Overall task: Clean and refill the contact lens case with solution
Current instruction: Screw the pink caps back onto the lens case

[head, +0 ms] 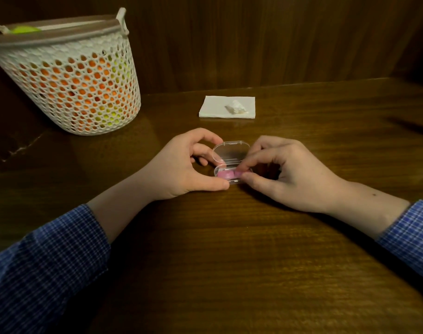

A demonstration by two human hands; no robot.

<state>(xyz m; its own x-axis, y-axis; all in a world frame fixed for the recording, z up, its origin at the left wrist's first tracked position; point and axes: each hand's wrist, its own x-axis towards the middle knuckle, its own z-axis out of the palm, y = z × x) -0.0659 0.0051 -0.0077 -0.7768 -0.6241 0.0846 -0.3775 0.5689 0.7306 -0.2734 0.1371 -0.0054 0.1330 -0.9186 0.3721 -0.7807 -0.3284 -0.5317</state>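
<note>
A small clear plastic box (231,153) stands on the wooden table with its hinged lid up. Inside its base lies the pink contact lens case (223,174). My left hand (181,169) steadies the box, thumb at its front edge and fingers at the lid's left side. My right hand (285,172) pinches the right end of the pink case between thumb and forefinger. No solution bottle is in view.
A folded white napkin (220,107) with a crumpled tissue (237,107) on it lies behind the box. A white perforated basket (73,75) holding orange and yellow items stands at the far left. A dark wooden wall closes the back.
</note>
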